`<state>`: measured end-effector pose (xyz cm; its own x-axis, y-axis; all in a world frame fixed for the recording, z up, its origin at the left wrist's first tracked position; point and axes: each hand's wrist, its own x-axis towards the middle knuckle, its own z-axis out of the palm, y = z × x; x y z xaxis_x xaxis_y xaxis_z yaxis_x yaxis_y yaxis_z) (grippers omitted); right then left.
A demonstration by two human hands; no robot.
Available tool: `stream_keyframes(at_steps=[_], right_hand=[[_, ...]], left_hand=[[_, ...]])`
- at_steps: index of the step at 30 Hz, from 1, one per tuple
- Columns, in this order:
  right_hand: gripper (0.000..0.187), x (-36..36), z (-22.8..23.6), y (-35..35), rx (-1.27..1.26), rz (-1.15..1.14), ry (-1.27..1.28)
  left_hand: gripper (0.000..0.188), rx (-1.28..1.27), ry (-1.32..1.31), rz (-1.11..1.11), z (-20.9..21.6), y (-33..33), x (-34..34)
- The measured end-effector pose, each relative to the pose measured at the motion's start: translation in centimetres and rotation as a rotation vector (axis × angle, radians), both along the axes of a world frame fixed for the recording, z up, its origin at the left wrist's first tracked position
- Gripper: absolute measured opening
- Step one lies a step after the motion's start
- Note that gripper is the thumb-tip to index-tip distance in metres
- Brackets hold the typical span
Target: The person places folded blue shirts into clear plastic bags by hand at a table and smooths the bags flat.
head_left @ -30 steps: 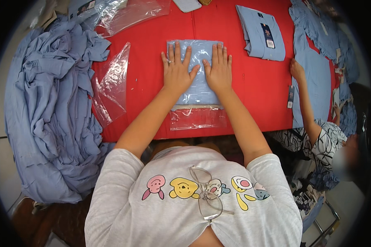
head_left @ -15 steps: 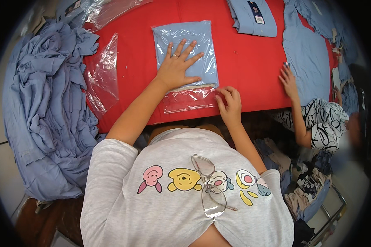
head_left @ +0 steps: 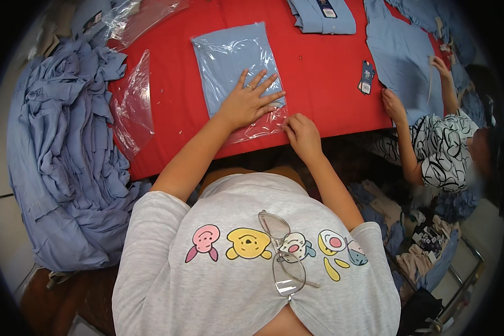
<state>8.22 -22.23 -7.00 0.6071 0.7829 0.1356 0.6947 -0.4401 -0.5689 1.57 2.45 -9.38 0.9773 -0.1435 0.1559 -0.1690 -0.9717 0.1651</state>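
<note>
A folded light blue shirt (head_left: 229, 59) lies flat on the red-covered table inside a clear plastic bag (head_left: 255, 132). The bag's unfilled end reaches past the shirt to the near table edge. My left hand (head_left: 248, 103) is open, fingers spread, pressing on the lower right part of the bagged shirt. Just right of it, my right hand (head_left: 303, 134) has thumb and fingers pinched together at the near right corner of the bag. The plastic between those fingertips is barely visible.
A large heap of blue cloth (head_left: 67, 151) fills the left side. Loose clear bags (head_left: 134, 112) lie beside it. Another folded shirt (head_left: 325, 19) is at the back, and dark tags (head_left: 366, 78) rest right of centre. A co-worker's hands (head_left: 395, 106) handle a blue garment (head_left: 400, 59).
My left hand has slid down toward the shirt's near end. My right fingers have closed at the bag's corner. The co-worker's hand has left the tags, now uncovered on the table.
</note>
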Motion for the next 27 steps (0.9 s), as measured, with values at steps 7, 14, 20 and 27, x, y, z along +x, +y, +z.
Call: stream_keyframes(at_steps=[7, 14, 20, 27], right_hand=[[0.014, -1.7, 1.3, -3.4, 0.000, 0.231, -0.200], [0.040, -2.9, 3.9, -1.4, 0.129, 0.069, -0.199], [0.030, -3.6, 1.1, 4.9, -0.025, 0.297, -0.060], [0.007, -4.3, 0.0, 5.0, 0.053, 0.579, -0.229]], left_hand=[[0.057, 0.019, -0.027, -0.004, 0.0, -0.2, 0.0], [0.062, -0.239, -0.056, 0.004, -0.4, 0.8, -0.4], [0.068, -0.051, -0.047, 0.185, 0.2, 3.0, -2.9], [0.069, -0.050, -0.044, 0.148, -0.9, 3.5, -3.9]])
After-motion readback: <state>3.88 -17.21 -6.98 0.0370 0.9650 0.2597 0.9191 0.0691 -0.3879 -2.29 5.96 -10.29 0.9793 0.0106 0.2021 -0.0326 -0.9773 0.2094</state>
